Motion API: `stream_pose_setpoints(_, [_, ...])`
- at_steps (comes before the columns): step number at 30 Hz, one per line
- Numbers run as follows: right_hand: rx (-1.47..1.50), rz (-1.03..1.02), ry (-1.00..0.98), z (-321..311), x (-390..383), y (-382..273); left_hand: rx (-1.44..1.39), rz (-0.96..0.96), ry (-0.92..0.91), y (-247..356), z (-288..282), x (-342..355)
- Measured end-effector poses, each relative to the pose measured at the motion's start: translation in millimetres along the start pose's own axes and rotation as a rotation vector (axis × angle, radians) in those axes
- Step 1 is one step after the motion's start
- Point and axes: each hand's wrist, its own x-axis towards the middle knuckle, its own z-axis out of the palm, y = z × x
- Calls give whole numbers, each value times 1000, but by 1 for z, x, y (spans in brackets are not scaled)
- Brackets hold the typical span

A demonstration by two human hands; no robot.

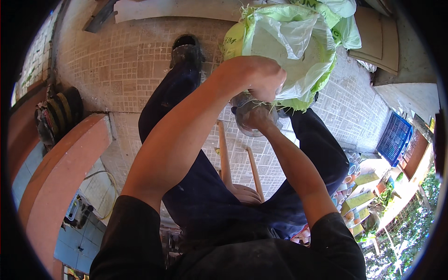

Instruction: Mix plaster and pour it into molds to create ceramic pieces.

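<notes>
Left hand: your left hand (268,77) is at the upper centre of the frame, its fingers curled under and turned from view; you cannot tell from here whether they pinch anything.
Right hand: your right hand (257,115) dips into the mouth of the container just below the left; its fingertips are hidden, so whether they are spread or pressed together cannot be told.
Container: the clear, greyish round container (242,115) sits near the middle of the frame, between your knees and just beside the sack.
Sack: the bright green sack (233,43) stands open at upper centre right, its frayed rim close to your left hand.
Liner: translucent white plastic (293,35) folds over inside the sack's mouth.
Legs: your dark trousers (175,95) spread to either side, with a dark shoe (185,53) at upper left of centre.
Wooden bars: two slim wooden bars (224,154) run between your thighs, at lower centre.
Floor: patterned tiles (112,60) fill the upper left.
Left edge: a dark bundle with yellowish stripes (60,112) lies near a salmon-coloured curved ledge (65,161).
Right edge: a blue plastic crate (394,139) leans above stacked round pieces (344,189) at lower right.
</notes>
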Motion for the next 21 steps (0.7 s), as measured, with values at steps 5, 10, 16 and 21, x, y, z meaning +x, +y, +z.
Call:
stream_pose_setpoints(5, [-66,-7,-38,1,8,4,11,-15,-19,1,-1,1])
stream_pose_setpoints(10, [24,67,-126,10,21,34,26,-9,18,1,1,3])
stream_pose_setpoints(16, [113,-24,-169,-59,-35,1,30,-46,29,-3,4,-7])
stream_pose_setpoints(21, [507,-218,-185,-153,-134,28,67,9,24,2,3,-1])
